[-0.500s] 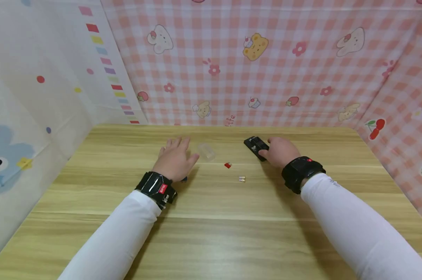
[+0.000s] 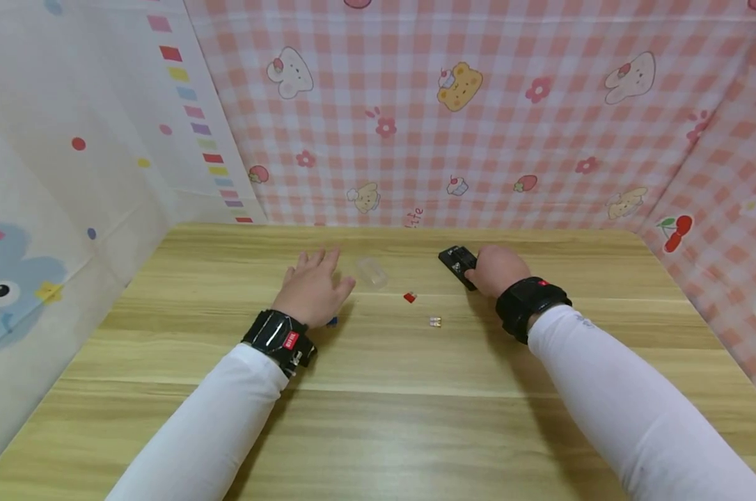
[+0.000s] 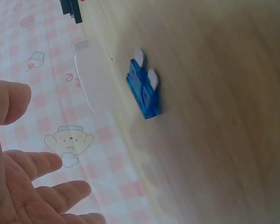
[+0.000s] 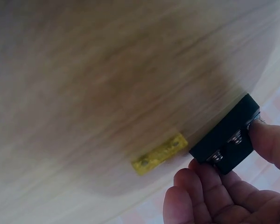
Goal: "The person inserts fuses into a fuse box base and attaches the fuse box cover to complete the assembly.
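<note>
Pinching black block with right hand; holding left hand spread, empty near blue piece. Probably positioning block; should pinch steadily next.

Left hand splayed, right hand curled

sleeves: white | wrist straps: black | tags: red, one per strap | print: small, right sleeve
</note>
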Demonstrator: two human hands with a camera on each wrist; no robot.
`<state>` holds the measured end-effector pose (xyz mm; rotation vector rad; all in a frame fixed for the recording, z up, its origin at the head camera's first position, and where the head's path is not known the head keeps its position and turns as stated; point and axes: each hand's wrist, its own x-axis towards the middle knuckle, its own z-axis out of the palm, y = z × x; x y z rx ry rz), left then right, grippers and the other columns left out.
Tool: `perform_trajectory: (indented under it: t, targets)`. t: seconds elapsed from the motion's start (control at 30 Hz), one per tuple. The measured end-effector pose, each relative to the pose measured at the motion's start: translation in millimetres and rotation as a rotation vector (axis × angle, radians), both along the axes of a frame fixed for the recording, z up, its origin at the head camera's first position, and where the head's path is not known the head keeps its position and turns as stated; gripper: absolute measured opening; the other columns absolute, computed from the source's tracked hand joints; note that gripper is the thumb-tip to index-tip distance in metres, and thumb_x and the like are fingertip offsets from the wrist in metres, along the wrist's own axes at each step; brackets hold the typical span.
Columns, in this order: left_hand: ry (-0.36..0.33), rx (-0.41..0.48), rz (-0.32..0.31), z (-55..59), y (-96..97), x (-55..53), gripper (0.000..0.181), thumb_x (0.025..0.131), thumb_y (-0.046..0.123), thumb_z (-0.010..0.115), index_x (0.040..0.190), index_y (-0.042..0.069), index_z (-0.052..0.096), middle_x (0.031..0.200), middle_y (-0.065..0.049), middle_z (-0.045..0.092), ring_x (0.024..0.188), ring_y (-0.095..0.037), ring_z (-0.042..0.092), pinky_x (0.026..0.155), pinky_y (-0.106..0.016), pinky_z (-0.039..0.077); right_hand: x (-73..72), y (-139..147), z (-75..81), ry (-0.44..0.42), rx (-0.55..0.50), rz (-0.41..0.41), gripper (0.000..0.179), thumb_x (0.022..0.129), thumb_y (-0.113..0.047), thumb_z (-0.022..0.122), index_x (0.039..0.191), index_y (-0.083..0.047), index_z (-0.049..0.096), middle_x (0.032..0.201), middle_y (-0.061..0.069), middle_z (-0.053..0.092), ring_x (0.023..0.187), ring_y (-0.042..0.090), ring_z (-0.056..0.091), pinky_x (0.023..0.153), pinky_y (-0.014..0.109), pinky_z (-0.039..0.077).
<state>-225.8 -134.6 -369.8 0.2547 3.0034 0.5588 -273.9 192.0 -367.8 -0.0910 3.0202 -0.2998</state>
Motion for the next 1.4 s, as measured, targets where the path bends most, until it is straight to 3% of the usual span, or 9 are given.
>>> perform_trajectory:
  t: [0.33,0.6,0.93,1.4]
  targets:
    - [0.004,-0.004,-0.004,-1.3,0.8,0.2,0.074,0.109,0.050,0.045,0.168,0.010,0.024,0.173,-0.025,0.021,0.159,-0.053,0.010,0.126,-0.069,0.011,-1.4,3,-0.6,-0.030,-0.037,-0.020,0.028,0.099,-0.025,0.064,0.103,0.003,0.067,0.091,0.014,0.066,0.076,0.028,0.059,0.068,0.037,0.048]
    - [0.008,-0.008,-0.008,0.4,2.0,1.3,0.074,0.109,0.049,0.046,0.167,0.009,0.024,0.172,-0.025,0.021,0.159,-0.054,0.011,0.126,-0.070,0.012,8.6,11,2.3,0.006,-0.082,-0.005,0.033,0.100,-0.025,0.064,0.112,0.004,0.069,0.100,0.018,0.069,0.084,0.030,0.062,0.075,0.040,0.050]
    - [0.021,-0.017,-0.022,-0.7,3.0,6.0,0.075,0.109,0.051,0.046,0.167,0.008,0.026,0.172,-0.025,0.023,0.159,-0.053,0.014,0.126,-0.069,0.013,44.7,4,12.6,0.030,-0.158,0.089,0.035,0.100,-0.023,0.068,0.125,0.001,0.070,0.106,0.015,0.073,0.088,0.028,0.063,0.077,0.038,0.051]
    - [0.042,-0.021,-0.079,0.6,12.8,21.9,0.077,0.107,0.052,0.052,0.164,0.005,0.031,0.171,-0.023,0.028,0.160,-0.048,0.018,0.128,-0.065,0.014,87.8,-12,11.8,0.050,-0.185,0.246,0.027,0.097,-0.019,0.073,0.120,-0.004,0.073,0.108,0.009,0.072,0.087,0.021,0.062,0.082,0.041,0.053]
